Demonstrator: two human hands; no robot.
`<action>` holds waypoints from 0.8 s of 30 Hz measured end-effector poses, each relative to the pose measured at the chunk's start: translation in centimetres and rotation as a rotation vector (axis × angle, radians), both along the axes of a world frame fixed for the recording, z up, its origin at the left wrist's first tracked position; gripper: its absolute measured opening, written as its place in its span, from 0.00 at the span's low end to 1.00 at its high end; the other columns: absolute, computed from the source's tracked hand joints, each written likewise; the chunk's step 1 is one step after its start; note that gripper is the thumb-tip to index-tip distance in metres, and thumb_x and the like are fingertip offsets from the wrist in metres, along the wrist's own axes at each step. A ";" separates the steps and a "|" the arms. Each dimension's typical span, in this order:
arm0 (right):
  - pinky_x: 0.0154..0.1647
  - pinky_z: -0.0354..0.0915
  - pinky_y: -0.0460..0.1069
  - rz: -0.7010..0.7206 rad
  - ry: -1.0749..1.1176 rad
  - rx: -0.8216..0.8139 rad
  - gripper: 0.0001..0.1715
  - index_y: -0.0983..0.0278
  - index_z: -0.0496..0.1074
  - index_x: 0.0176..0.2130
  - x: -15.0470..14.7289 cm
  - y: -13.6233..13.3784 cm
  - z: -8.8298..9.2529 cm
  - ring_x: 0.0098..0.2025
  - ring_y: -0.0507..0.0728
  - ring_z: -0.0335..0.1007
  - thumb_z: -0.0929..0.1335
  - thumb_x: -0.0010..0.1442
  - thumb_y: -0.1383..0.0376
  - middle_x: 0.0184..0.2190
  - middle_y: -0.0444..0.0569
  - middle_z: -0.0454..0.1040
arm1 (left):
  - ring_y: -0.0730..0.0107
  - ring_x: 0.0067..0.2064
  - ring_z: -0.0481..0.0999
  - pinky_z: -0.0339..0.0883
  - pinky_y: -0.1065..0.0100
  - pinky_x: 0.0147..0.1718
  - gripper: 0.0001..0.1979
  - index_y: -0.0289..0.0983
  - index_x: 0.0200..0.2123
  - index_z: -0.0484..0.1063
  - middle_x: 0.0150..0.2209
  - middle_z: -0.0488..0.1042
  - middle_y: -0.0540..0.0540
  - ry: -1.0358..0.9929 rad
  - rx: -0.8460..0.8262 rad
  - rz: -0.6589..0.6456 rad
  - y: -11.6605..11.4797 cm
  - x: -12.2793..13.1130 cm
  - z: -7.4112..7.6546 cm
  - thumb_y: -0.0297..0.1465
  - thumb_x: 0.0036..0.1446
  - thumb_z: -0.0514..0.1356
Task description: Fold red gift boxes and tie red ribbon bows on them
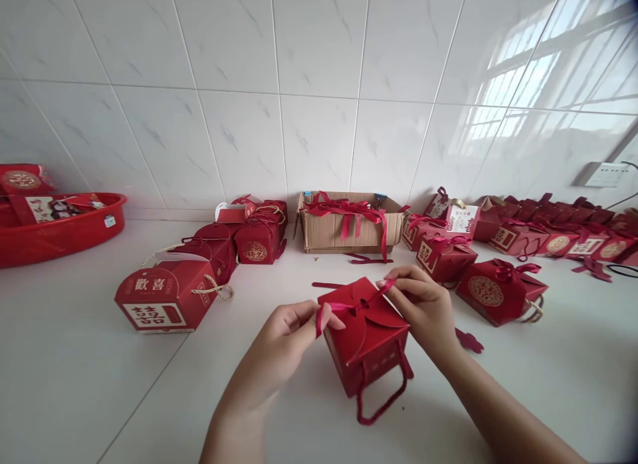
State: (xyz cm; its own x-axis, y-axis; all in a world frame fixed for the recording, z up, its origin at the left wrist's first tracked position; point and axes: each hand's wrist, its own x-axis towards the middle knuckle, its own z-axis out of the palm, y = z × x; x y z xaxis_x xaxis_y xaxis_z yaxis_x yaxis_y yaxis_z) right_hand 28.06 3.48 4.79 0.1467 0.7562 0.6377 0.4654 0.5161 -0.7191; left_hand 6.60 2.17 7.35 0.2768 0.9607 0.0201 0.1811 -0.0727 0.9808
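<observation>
- The left hand (289, 331) is closed in a pinch, thumb and forefinger gripping one end of the pink ribbon (349, 306).
- The right hand (423, 308) is closed on the other end.
- The ribbon's long axis runs from hand to hand, rising slightly toward the right fingertips.
- The red gift box (371, 348) sits on the white surface (100, 384) between the hands, just under the fingertips and equally near each.
- Its cord handle (381, 404) hangs toward the person.
</observation>
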 end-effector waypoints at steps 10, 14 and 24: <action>0.34 0.64 0.50 0.349 -0.071 -0.208 0.16 0.62 0.76 0.24 -2.3 1.9 2.1 0.37 0.57 0.68 0.69 0.55 0.55 0.36 0.51 0.69 | 0.69 0.34 0.69 0.64 0.69 0.34 0.11 0.37 0.36 0.76 0.34 0.69 0.47 0.077 0.286 0.308 0.1 3.0 -0.8 0.34 0.56 0.55; 0.36 0.65 0.50 0.460 -0.079 -0.257 0.16 0.61 0.77 0.24 -2.7 2.3 2.6 0.37 0.56 0.68 0.70 0.54 0.54 0.35 0.50 0.70 | 0.70 0.32 0.69 0.64 0.70 0.32 0.11 0.39 0.37 0.75 0.33 0.67 0.48 0.201 0.438 0.306 0.3 2.5 -1.3 0.27 0.56 0.52; 0.33 0.65 0.48 0.427 -0.060 -0.470 0.06 0.61 0.75 0.21 -2.9 0.7 1.9 0.32 0.53 0.68 0.71 0.48 0.67 0.34 0.47 0.71 | 0.65 0.38 0.71 0.66 0.67 0.34 0.15 0.43 0.42 0.74 0.42 0.68 0.45 0.420 0.519 0.214 -0.5 2.7 -1.4 0.25 0.56 0.52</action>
